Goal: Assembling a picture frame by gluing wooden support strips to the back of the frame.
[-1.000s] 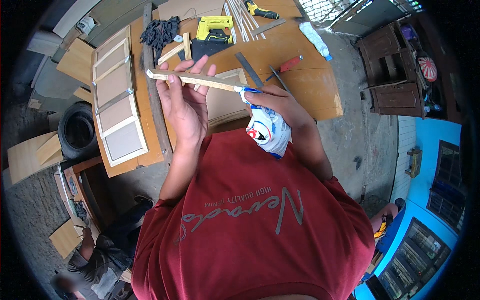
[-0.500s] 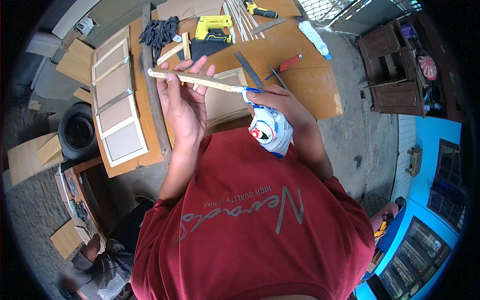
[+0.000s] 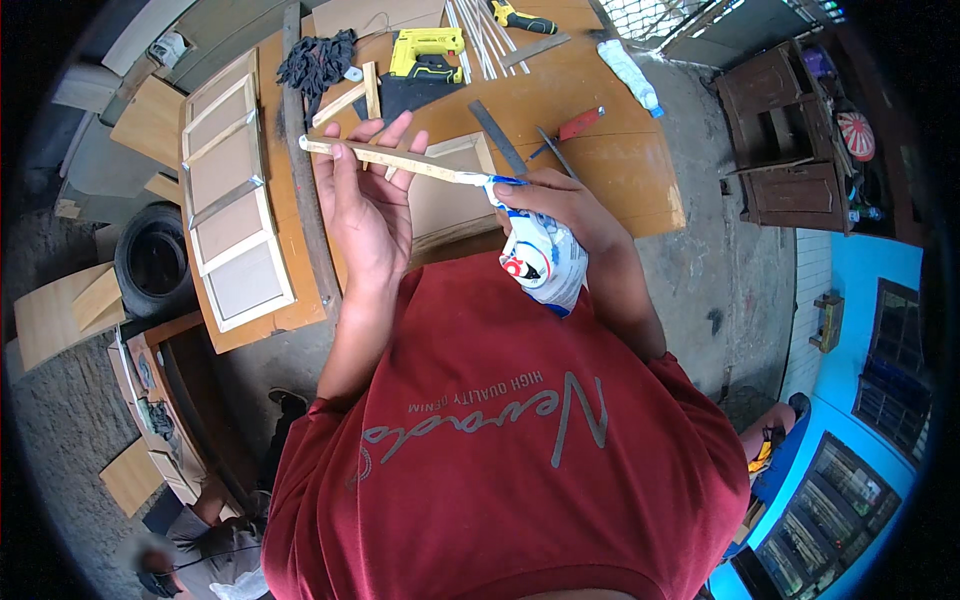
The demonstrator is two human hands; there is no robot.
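A thin wooden strip (image 3: 408, 163) lies across my left hand (image 3: 372, 215), pinched under the thumb, with the other fingers spread behind it. White paste shows at both ends of the strip. My right hand (image 3: 572, 205) is wrapped round a crumpled white and blue glue pouch (image 3: 543, 262). The pouch's narrow mouth meets the strip's right end. Beneath the hands, a small wooden frame with a pale panel (image 3: 455, 200) lies on the orange-brown table (image 3: 630, 170), partly hidden by my left hand and the strip.
A long framed panel (image 3: 232, 200) lies at the left beside a dark bar (image 3: 308, 190). Farther back are a yellow power stapler (image 3: 425, 52), black gloves (image 3: 318, 65), white rods (image 3: 483, 40), a red-handled tool (image 3: 580, 123) and a bottle (image 3: 630, 78). Another person (image 3: 205, 550) is at lower left.
My hands, the strip and the pouch stay almost in place, with only a tiny shift. The person at the lower left has moved and leans differently.
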